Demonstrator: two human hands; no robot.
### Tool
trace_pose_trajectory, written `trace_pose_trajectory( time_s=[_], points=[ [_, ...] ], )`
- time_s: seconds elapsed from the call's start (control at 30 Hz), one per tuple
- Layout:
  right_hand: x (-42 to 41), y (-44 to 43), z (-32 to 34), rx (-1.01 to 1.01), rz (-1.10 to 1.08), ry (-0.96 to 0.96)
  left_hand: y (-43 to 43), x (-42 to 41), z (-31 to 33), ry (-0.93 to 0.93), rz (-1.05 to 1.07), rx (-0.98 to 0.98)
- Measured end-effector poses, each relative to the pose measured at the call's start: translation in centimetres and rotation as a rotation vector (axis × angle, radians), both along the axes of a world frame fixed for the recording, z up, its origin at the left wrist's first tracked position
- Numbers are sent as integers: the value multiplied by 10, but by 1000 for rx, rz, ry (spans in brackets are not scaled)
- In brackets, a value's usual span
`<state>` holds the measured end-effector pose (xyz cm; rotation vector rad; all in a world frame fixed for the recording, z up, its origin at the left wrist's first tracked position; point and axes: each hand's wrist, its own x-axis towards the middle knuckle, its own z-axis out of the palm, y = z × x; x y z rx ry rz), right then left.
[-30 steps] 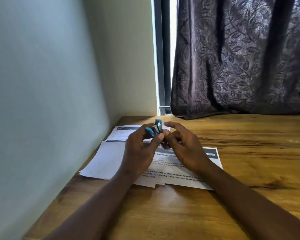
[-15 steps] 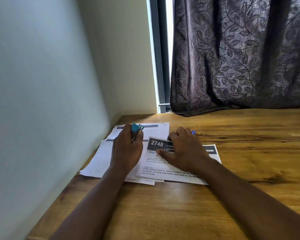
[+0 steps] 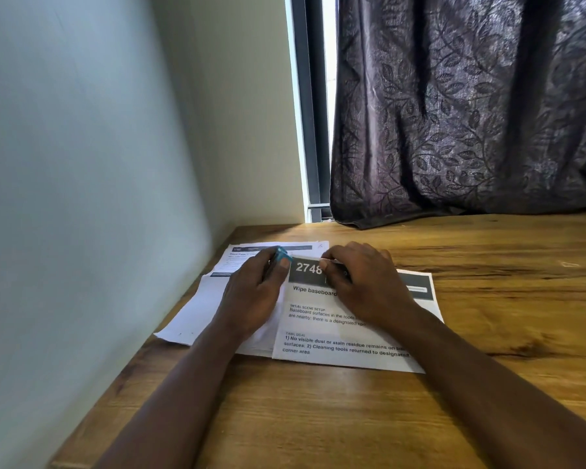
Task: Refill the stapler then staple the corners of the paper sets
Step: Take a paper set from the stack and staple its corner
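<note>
Peeking from left hand (image 3: 251, 296) clenched grip — stapler (image 3: 281, 254); right hand (image 3: 362, 282) pinching top paper set (image 3: 345, 333).

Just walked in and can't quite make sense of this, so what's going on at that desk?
A person at a wooden desk is working with a small blue stapler, held in the left hand at the top left corner of a printed sheet headed 2748. The right hand presses on that sheet's top edge. More sheets lie underneath, to the left. Whether a staple has gone in cannot be seen.
</note>
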<state>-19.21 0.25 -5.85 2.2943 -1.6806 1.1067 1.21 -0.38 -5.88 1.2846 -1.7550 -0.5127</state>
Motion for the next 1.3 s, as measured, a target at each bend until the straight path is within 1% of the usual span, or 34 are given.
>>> trace_pose_trajectory(
  time_s=[0.07,0.13,0.37,0.47,0.6,0.77,1.07,1.23,1.3],
  points=[
    [-2,0,1,-25,-21,16,1,-3,-1,-112,-13,-80],
    [-4,2,1,-41,-22,16,2,-4,-1,-144,-26,-124],
    [-2,7,6,-26,1,28,1,-4,-4,-221,-61,-104],
    [1,10,7,-6,-1,75,3,-5,-3,-218,-65,-134],
    [1,10,9,-57,-14,120,4,-4,0,-162,-58,-144],
    [1,12,12,-70,-39,184,6,-3,2,-216,-69,-173],
    [0,17,15,-29,-34,202,7,-3,2,-229,-78,-180],
    [0,16,14,-13,-15,148,3,0,3,-164,-31,-163],
    [0,15,13,-15,-18,116,2,2,3,-179,-38,-130]
  ],
)
